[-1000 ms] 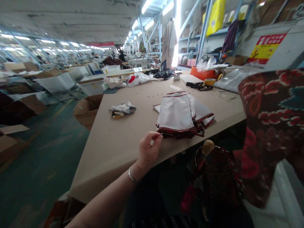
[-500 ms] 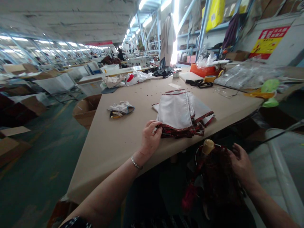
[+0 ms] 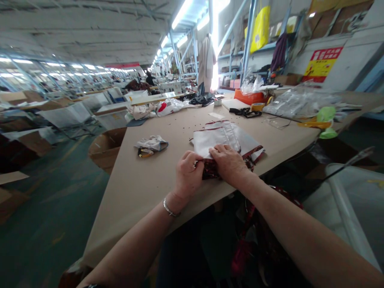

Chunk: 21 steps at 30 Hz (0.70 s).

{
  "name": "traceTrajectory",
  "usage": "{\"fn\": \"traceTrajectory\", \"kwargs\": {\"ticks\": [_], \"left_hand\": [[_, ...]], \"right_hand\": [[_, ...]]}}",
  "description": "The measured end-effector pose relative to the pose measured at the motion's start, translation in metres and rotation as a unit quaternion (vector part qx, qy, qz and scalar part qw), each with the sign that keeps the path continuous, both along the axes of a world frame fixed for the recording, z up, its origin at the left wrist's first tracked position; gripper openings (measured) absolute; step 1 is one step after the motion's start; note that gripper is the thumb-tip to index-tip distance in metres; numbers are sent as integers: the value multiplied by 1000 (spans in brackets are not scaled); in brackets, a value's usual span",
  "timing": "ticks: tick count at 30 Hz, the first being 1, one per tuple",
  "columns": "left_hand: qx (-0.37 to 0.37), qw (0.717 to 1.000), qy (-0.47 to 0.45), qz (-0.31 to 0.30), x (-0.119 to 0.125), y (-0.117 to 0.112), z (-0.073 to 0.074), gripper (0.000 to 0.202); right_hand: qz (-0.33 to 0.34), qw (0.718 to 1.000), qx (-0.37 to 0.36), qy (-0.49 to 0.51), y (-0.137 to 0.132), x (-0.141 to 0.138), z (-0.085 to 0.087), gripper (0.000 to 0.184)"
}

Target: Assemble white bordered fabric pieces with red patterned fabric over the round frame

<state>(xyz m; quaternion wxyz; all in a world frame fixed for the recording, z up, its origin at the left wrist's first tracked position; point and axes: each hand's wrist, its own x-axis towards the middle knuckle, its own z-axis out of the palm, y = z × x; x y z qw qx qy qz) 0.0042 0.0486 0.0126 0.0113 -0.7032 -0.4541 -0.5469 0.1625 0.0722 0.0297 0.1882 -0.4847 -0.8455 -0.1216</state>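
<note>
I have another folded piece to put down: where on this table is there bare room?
Bare: the near left corner of the brown table, in front of the crumpled white cloth bundle and left of the left hand; the strip between the white red-trimmed fabric stack and the white plastic bags. Crowded: the far end and right edge.

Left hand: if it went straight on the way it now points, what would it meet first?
The stack of folded cloth: the left hand points forward and right, with its fingertips at the stack's near edge. Just beyond lies the right hand, flat on that stack, though depth is hard to judge.
</note>
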Motion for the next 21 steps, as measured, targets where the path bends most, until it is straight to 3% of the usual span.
{"fn": "traceTrajectory", "kwargs": {"ticks": [4,6,8,10,12,14,16,17,21], "left_hand": [[27,1000,15,5,-7,-16,-5,13],[-20,1000,-2,-6,-5,-28,-13,12],[-120,988,-82,-47,5,-42,-23,10],[-241,938,-224,-109,19,-60,-31,5],[-338,850,-370,-167,35,-78,-37,9],[-408,755,-471,-202,48,-93,-43,20],[-457,684,-528,-211,57,-101,-50,27],[-476,666,-535,-208,59,-103,-55,28],[-576,673,-400,-234,59,-107,-75,24]], "right_hand": [[-111,993,7,50,-20,41,6,42],[-99,990,26,102,-44,58,2,46],[-45,990,41,129,-74,67,-14,48],[-20,992,8,127,-103,69,-41,45],[-36,987,-97,122,-127,68,-73,42],[-58,959,-229,156,-144,66,-99,39],[-69,907,-325,259,-153,66,-114,30],[-71,865,-357,346,-156,66,-117,25],[-82,623,-390,673,-158,66,-116,27]]}}
